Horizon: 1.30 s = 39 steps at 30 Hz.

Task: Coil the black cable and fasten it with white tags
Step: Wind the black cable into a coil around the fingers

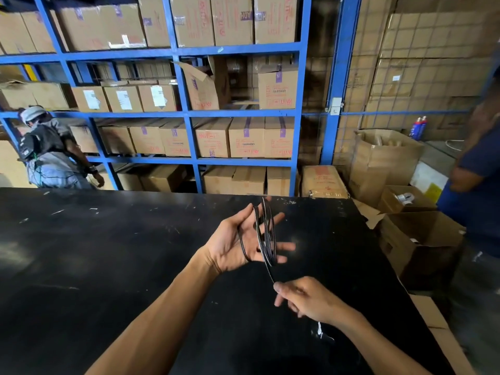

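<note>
Several loops of the black cable (266,234) are wound around the spread fingers of my left hand (238,242), which is held palm up above the black table (108,253). From the bottom of the loops a strand of cable runs down to my right hand (305,297), which pinches it between thumb and fingers, closer to me and to the right. A small white piece (319,329), possibly a tag, lies on the table beneath my right wrist.
Open cardboard boxes (422,244) stand on the floor off the table's right edge. Blue shelving (189,115) filled with cartons runs behind the table. One person (51,152) stands at the far left and another (479,171) at the right edge.
</note>
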Available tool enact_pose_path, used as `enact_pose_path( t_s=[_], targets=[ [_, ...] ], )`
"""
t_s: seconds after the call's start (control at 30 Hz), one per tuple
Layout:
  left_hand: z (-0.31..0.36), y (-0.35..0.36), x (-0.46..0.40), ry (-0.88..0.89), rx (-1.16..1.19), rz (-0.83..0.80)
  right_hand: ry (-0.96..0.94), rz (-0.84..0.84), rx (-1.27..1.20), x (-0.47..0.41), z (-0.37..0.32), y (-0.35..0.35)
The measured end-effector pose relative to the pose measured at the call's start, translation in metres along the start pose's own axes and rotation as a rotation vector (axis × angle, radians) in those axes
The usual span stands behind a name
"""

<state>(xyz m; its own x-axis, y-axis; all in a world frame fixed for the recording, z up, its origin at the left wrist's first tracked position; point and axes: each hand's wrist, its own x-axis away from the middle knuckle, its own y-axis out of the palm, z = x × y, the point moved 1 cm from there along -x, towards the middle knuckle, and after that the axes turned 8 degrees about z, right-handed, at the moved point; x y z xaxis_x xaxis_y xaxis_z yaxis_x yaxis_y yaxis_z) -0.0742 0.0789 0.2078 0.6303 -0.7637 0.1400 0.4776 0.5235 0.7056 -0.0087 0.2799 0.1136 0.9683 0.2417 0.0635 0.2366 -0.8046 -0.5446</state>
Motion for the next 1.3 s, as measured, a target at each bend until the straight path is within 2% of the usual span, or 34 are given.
enact_pose_path(
  t_s=[0.13,0.23,0.33,0.4,0.53,0.63,0.73,0.83,0.93,1.07,1.23,1.3],
  targets=[
    [-0.006,0.008,0.012,-0.158,-0.223,-0.071,-0.087,0.096,0.343,-0.021,0.002,-0.047],
    [-0.016,0.004,0.016,-0.312,-0.394,-0.088,-0.099,0.157,0.512,-0.037,-0.021,-0.086],
    [-0.034,-0.013,0.009,-0.461,-0.455,-0.019,-0.179,0.24,0.626,-0.045,-0.061,-0.116],
    [-0.042,-0.022,0.003,-0.491,-0.438,0.036,-0.227,0.272,0.619,-0.044,-0.083,-0.124],
    [-0.037,-0.037,-0.005,-0.212,-0.217,0.186,-0.264,0.275,0.537,-0.034,-0.094,-0.103],
    [-0.02,-0.04,-0.004,0.031,-0.037,0.304,-0.262,0.263,0.345,-0.017,-0.078,-0.074],
    [-0.004,-0.038,-0.002,0.185,0.089,0.288,-0.234,0.172,0.09,0.0,-0.05,-0.04],
    [0.006,-0.03,0.0,0.231,0.159,0.237,-0.141,0.046,-0.107,0.008,-0.022,-0.01],
    [0.005,-0.017,0.004,0.123,0.088,0.102,-0.051,0.013,-0.17,0.008,-0.006,0.001],
    [-0.007,-0.007,0.015,-0.092,-0.079,-0.094,0.006,0.035,-0.002,-0.006,0.004,-0.024],
    [-0.031,0.002,0.015,-0.408,-0.41,-0.194,-0.143,0.076,0.443,-0.038,-0.024,-0.078],
    [-0.041,-0.004,0.01,-0.497,-0.449,-0.179,-0.258,0.097,0.661,-0.045,-0.05,-0.096]
  ],
)
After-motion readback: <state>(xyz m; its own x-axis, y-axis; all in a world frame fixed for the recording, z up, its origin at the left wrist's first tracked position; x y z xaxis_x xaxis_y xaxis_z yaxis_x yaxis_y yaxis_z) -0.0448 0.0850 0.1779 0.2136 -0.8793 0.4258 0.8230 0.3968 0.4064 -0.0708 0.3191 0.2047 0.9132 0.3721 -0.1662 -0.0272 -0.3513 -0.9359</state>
